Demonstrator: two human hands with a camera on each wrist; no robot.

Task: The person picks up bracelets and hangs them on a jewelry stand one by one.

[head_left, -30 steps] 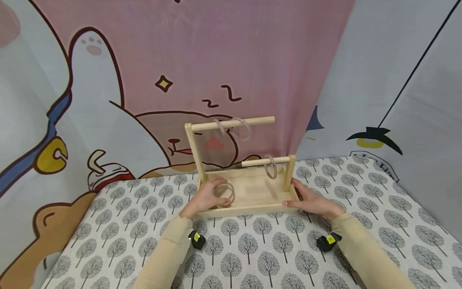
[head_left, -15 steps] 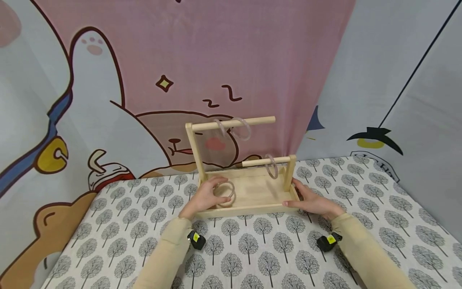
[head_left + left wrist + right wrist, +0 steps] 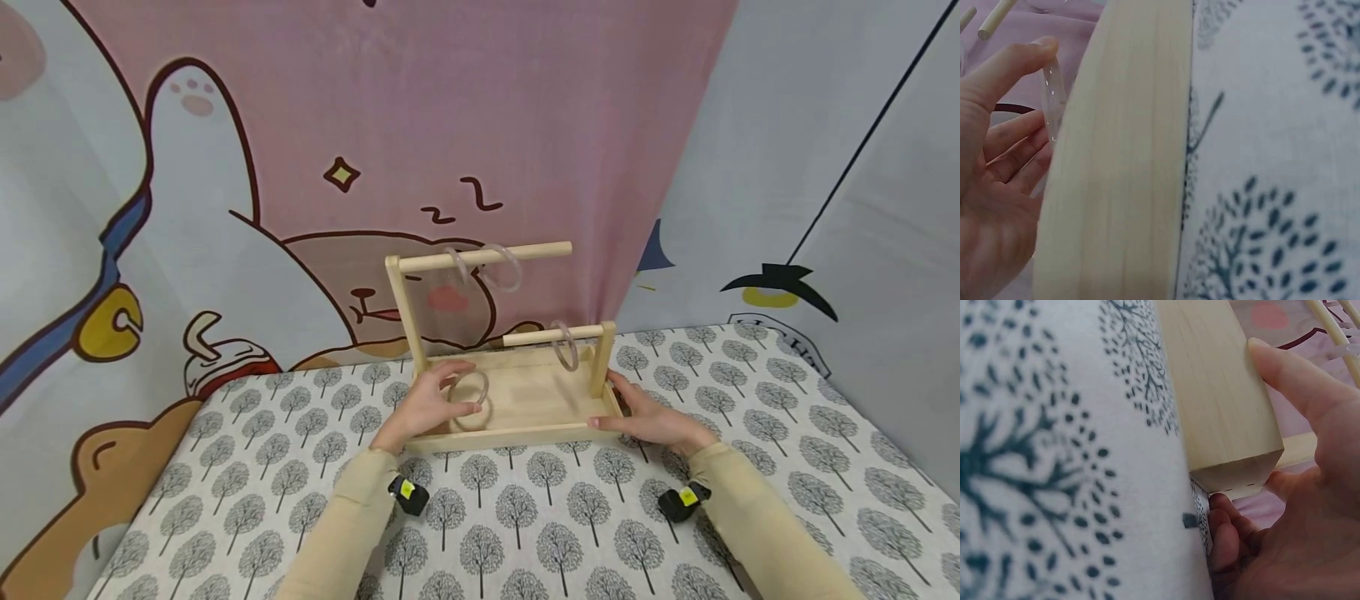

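My left hand (image 3: pixel 426 408) pinches a clear, pale bangle (image 3: pixel 487 386) between thumb and fingers, over the left part of a wooden jewelry stand's tray (image 3: pixel 517 435). The left wrist view shows the thumb on the edge of that bangle (image 3: pixel 1054 100), behind the tray's front wall. At the tray's right end, my right hand (image 3: pixel 651 417) grips the corner. Its thumb lies on the front wall and its other fingers are round the end, as the right wrist view shows. Two pale bangles hang on the upper bar (image 3: pixel 540 250). Another bangle (image 3: pixel 573 357) hangs on the lower bar (image 3: pixel 521 339).
A left post (image 3: pixel 405 312) carries the upper bar; a shorter right post (image 3: pixel 602 360) carries the lower one. Both bars have a free end. The stand is on a tree-print tablecloth (image 3: pixel 517 533), in front of a cartoon-print curtain (image 3: pixel 525 125).
My left hand has raised the pinched bangle slightly, with its fingers shifting a little upward. The right hand and the stand have stayed where they were.
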